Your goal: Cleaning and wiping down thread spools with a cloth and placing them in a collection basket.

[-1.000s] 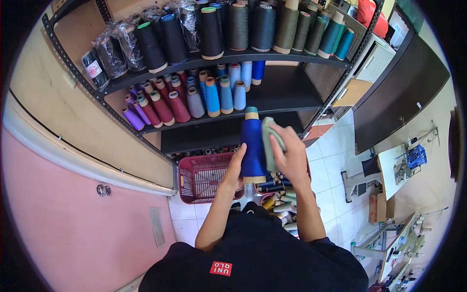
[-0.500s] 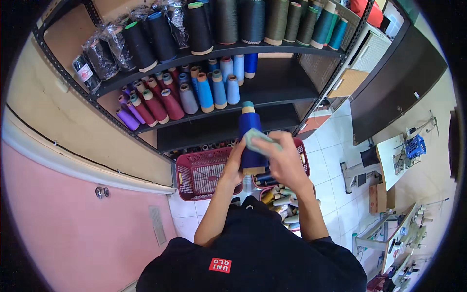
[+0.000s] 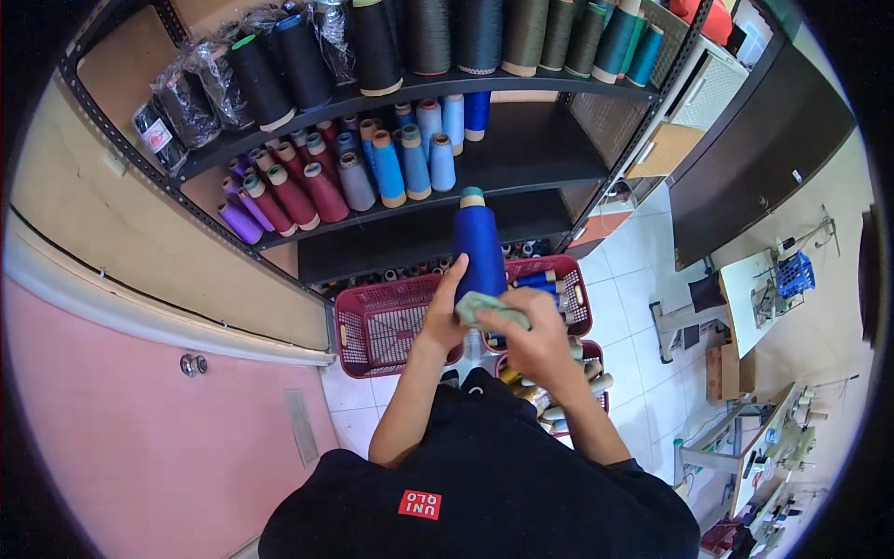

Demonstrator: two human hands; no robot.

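Blue thread cone (image 3: 480, 244): wound yarn, faint sheen
Cloth (image 3: 492, 310): soft, matt, pale green
Baskets (image 3: 372, 326): red perforated plastic
Shelving (image 3: 521, 158): dark matt metal
Floor (image 3: 643, 307): glossy white tiles

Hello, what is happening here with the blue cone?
A person stands before a dark shelf rack full of thread cones. The left hand grips the base of a tall blue thread cone, held upright. The right hand presses a pale green cloth against the lower part of the cone. Below the hands, red baskets stand on the white tiled floor, and at least two hold more spools.
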